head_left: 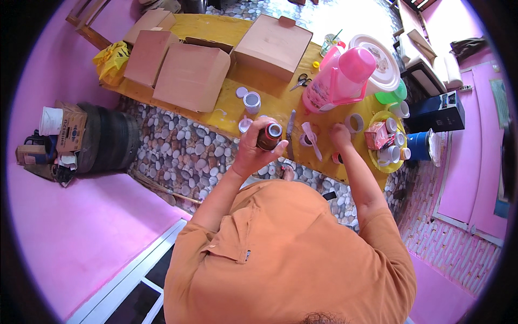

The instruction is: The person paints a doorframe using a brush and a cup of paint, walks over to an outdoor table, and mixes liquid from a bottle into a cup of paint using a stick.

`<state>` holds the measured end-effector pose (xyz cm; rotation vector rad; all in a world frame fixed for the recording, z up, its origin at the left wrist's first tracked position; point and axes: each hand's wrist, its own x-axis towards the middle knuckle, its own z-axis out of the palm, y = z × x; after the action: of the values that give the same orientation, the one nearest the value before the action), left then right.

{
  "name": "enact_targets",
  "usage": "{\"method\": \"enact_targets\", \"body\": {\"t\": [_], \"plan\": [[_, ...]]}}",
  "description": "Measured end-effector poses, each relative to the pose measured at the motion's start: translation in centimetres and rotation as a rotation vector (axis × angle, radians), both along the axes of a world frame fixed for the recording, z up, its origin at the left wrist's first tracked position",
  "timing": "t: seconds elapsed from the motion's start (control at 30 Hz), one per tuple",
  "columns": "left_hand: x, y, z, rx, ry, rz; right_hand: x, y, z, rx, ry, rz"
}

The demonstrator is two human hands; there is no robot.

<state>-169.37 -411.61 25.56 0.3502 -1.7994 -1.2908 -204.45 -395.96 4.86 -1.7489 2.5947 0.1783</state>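
Observation:
My left hand [249, 154] is wrapped round a dark brown jar [268, 137], its round mouth facing up. The jar is above the near edge of the table. My right hand [340, 137] rests on the tabletop with its fingers curled, close beside a white mug [354, 123]; whether it grips anything is hidden. A pink spoon [311, 141] lies across a small dark-topped jar between my hands. Left of that is a long narrow grey strip [291, 132]. A white jar [252, 101] and a pale lid [242, 93] sit farther off. A small red-rimmed jar [337, 157] is partly behind my right forearm.
Brown cardboard boxes [191, 75] cover the far left of the yellow table [213, 24]. Scissors [302, 81] lie mid-table. A tall pink thermos [342, 81] stands before a large white lid [382, 63]. At right, a yellow tray [382, 168] holds mugs, jars and a red box.

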Motion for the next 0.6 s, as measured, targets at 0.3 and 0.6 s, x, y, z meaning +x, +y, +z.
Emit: {"method": "enact_targets", "body": {"t": [0.3,0.6], "plan": [[0.0,-1.1,1.5,-0.061,-0.084,0.041,7.6,-5.9,18.9,-0.242,-0.508,-0.105],[-0.1,-0.5,3.8,0.126,0.035,-0.249,13.7,-10.4,37.7,-0.183,-1.321,0.787]]}}
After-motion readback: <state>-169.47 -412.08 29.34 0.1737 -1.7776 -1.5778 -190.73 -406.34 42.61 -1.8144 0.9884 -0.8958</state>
